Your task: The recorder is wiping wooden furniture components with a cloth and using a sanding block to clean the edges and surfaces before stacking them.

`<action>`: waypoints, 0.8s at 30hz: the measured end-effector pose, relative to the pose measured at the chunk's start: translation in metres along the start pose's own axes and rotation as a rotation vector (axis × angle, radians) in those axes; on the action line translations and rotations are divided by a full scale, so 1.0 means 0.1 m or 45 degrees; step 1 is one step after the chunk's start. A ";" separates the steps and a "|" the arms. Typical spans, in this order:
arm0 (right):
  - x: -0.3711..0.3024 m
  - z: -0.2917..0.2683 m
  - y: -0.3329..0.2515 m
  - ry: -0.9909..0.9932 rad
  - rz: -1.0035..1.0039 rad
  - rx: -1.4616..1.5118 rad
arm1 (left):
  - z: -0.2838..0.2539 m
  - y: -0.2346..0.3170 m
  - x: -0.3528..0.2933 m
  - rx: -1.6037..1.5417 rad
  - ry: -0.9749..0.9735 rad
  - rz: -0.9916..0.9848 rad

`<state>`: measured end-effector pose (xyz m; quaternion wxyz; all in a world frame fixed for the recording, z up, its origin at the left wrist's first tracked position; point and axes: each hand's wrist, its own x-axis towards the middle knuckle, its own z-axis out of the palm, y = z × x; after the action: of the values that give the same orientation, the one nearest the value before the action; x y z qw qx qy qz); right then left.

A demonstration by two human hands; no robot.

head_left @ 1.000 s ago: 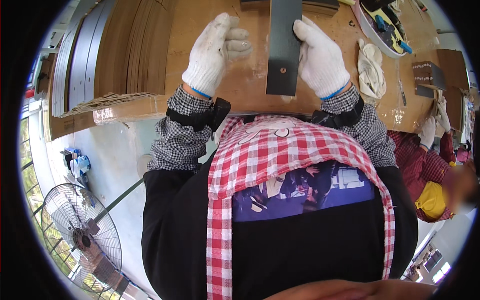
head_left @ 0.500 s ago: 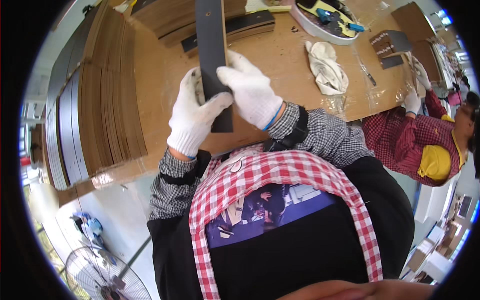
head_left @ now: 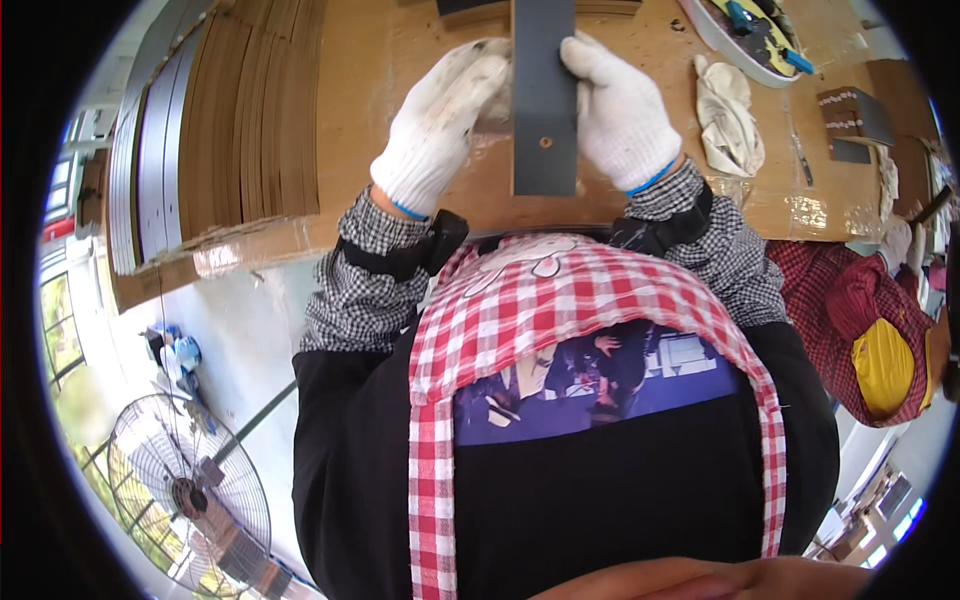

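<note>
left hand and right hand had spread from their close hold to flank the dark panel

half a second earlier both gloves were bunched round one end of it; now they stood apart, one at each long side. the right thumb lapped against the panel's right edge, its fingers partly hidden. the left fingers lay stretched together by the opposite edge; whether either hand was truly clamped could not be told. the panel ran toward twelve o'clock, out of the picture, with a single hole near its close end.

the work looked partway through one piece: the hole was already there and nothing visible was fitted into it. a thick row of boards stood at nine o'clock on the table, and more dark pieces lay at twelve, though which were finished and which waiting could not be told.

a crumpled pale cloth lay at three o'clock, a white basin with blue-handled items between two and three, and a slim tool between three and four. farther out, a co-worker in maroon checks sat at four, and a fan between seven and eight.
</note>
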<state>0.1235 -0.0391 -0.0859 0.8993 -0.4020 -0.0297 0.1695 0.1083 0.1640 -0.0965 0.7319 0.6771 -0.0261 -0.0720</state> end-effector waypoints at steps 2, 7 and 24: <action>0.01 -0.05 0.06 0.078 0.061 0.120 | -0.09 -0.11 0.02 0.169 -0.132 0.109; 0.09 -0.28 0.14 0.038 -0.216 -0.698 | 0.10 0.15 -0.05 0.024 -0.108 -0.014; -0.12 -0.07 0.23 0.067 -0.210 -0.374 | 0.22 0.00 -0.23 0.088 0.012 0.030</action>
<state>0.1070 -0.0338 -0.1070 0.8422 -0.5297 -0.0635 0.0783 0.0829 0.1458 -0.0935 0.7089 0.7020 -0.0333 -0.0592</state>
